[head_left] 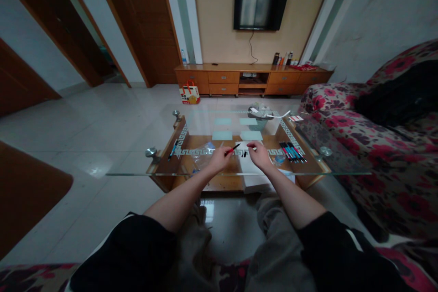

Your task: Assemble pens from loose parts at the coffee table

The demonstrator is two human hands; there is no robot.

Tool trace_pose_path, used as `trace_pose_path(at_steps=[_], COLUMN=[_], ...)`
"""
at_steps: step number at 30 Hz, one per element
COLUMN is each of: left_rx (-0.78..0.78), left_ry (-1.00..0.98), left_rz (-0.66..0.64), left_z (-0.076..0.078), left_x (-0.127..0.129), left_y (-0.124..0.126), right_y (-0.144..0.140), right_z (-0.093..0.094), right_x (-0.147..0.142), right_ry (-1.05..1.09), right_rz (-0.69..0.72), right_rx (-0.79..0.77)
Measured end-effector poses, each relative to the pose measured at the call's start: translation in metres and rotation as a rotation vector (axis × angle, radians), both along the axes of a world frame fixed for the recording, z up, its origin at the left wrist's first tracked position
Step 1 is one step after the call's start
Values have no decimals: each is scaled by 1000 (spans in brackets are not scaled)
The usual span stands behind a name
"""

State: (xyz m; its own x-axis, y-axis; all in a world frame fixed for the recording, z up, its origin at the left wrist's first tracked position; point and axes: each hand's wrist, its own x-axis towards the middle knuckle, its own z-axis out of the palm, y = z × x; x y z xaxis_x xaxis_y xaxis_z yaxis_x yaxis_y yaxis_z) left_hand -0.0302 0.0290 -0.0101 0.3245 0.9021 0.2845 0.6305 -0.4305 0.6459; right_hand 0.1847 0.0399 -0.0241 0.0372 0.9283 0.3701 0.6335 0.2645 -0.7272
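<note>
Knees and black sleeves nearest me, both hands reaching out over the glass coffee table.

From the head view, I am pinching a red-and-black pen in my left hand, fingers closed around it, while my right hand is curling shut over a small dark piece, perhaps a cap; I cannot tell. Several finished-looking pens are lying in a row to my right, and one pen is lying well to my left.

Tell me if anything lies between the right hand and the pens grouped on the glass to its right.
Nothing visible does. The right hand rests over white paper, and the glass between it and the pens looks bare. The left hand holds a red pen.
</note>
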Motion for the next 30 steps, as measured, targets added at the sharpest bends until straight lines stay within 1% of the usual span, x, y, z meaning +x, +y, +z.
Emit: trace_pose_path(at_steps=[2, 5, 10, 14, 19, 22, 25, 27, 30], left_rx=[1, -24, -32, -38, -32, -22, -7, 7, 21], left_ry=[-11, -6, -23, -20, 21, 52, 58, 61, 67], left_rz=[10, 23, 12, -6, 8, 27, 47, 64, 75], left_z=[-1, 0, 1, 2, 4, 3, 2, 2, 1], left_x=[0, 0, 1, 1, 1, 1, 0, 0, -1], left_y=[0, 0, -2, -4, -4, -3, -1, 0, 0], right_y=[1, 1, 1, 2, 0, 0, 3, 5, 5], right_z=[-4, -8, -14, -16, -11, -7, -4, -3, -1], right_x=[0, 0, 1, 3, 2, 0, -1, -2, -5], right_ry=[-37, -104, -201, -207, -159, -68, 112, 272, 471], right_rz=[25, 80, 138, 127, 77, 0, -54, -47, -27], right_rx=[-17, -3, -18, -47, -69, -69, -52, -52, -99])
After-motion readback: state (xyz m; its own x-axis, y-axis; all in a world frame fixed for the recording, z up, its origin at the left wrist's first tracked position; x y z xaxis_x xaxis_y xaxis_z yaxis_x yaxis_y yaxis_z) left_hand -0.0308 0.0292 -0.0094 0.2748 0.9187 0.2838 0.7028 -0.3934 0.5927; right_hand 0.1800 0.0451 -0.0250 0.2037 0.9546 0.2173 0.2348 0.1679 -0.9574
